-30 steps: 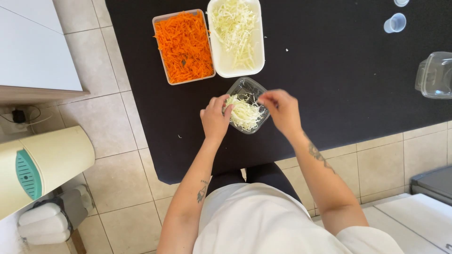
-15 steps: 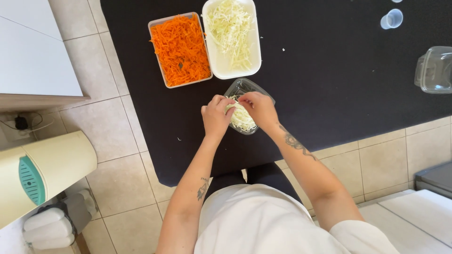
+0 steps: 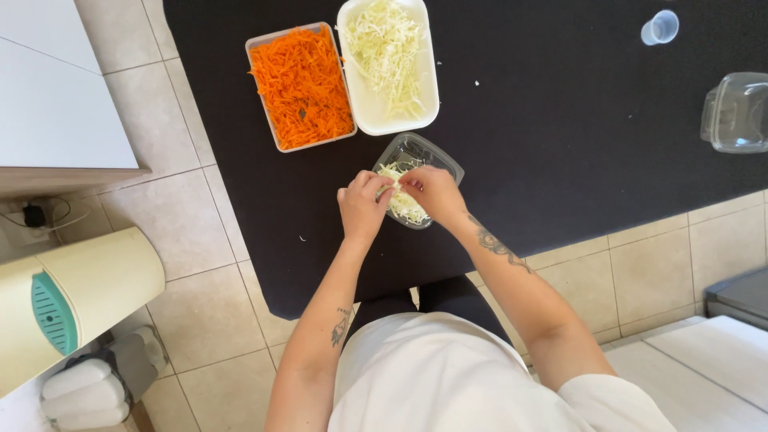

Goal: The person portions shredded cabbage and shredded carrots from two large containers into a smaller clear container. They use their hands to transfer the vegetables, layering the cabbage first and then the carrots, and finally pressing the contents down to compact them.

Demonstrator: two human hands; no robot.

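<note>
**Hands at the clear container: spill risk and finger state**

Far left, the tray of grated carrot [image 3: 302,86] sits beside the tray of shredded cabbage [image 3: 390,60]. Nearer you, the clear plastic container [image 3: 418,154] rests on the black table [image 3: 576,120]. It is light; pressing on one side could tip it and scatter shreds. Your left hand [image 3: 362,206] has its fingers curled, touching the cabbage shreds [image 3: 402,204] inside. Your right hand [image 3: 433,192] pinches shreds with nearly closed fingertips.

Black table [image 3: 576,160]: carrot tray [image 3: 302,86], cabbage tray [image 3: 390,64], clear container [image 3: 418,180], small cup [image 3: 659,28], lidded tub [image 3: 738,112].
</note>
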